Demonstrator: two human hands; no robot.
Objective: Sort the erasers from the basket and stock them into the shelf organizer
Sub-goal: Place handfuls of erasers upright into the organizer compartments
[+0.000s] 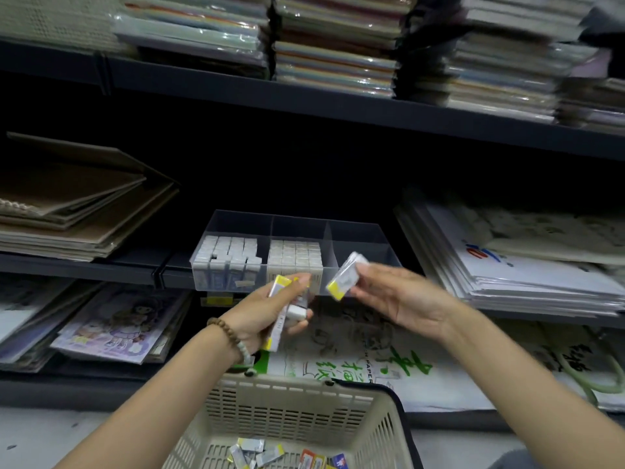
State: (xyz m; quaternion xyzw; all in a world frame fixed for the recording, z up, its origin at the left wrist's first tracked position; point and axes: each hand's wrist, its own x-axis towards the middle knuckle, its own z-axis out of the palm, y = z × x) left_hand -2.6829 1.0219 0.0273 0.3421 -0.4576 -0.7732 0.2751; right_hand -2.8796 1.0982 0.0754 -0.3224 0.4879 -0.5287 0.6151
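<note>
My left hand [267,313] grips several yellow-ended white erasers [283,309] in a bunch, just below the organizer's front wall. My right hand [395,299] pinches one yellow-ended eraser [345,277] by its far end, in front of the organizer's right compartments. The clear shelf organizer [358,228] stands on the middle shelf; its left and middle front compartments are packed with upright erasers [230,250], its right compartments look empty. A cream plastic basket [297,397] sits below my arms with loose erasers [250,450] on its bottom.
Brown sketch pads [77,204] lie left of the organizer, white paper packs [527,262] to its right. Wrapped paper stacks [334,45] fill the upper shelf. Printed bags and coloring books lie on the bottom shelf. The shelf edge runs close above the organizer.
</note>
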